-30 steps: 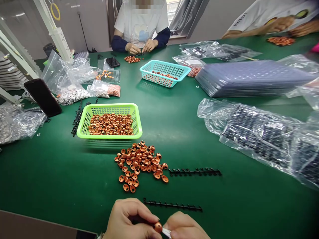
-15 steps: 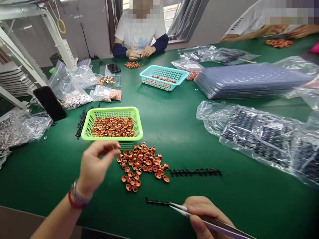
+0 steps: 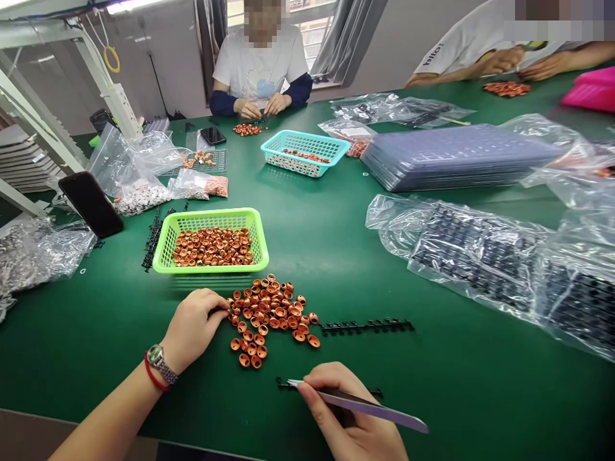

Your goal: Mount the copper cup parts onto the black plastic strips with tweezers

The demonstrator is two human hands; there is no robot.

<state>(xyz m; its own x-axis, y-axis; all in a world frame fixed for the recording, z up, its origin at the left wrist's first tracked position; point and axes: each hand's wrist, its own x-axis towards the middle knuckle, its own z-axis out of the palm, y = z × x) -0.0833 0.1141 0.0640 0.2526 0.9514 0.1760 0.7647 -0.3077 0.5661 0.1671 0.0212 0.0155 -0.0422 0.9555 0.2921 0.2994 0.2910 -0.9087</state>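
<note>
My left hand (image 3: 195, 330) reaches to the left edge of a loose pile of small copper-coloured cups (image 3: 273, 308), each with a hole. Its thumb and forefinger are pinched on a cup there, mostly hidden by the fingertips. My right hand (image 3: 348, 416) grips metal tweezers (image 3: 379, 411) with pale tips pointing left. Those tips lie at a thin black pronged strip (image 3: 282, 385), whose middle the hand covers. A second black strip (image 3: 368, 327) lies right of the pile. Behind the pile, a green basket (image 3: 211, 269) holds many more copper cups.
A phone (image 3: 91, 203) leans at the left by plastic bags. Farther back stands a blue basket (image 3: 305, 144). Stacked clear trays (image 3: 456, 153) and a bag of black strips (image 3: 480, 256) occupy the right. Two co-workers sit across the table.
My left hand has lowered to the pile's left edge, its fingers closing on a cup. My right hand has moved left with the tweezers, whose tips now lie nearer the strip's left end.
</note>
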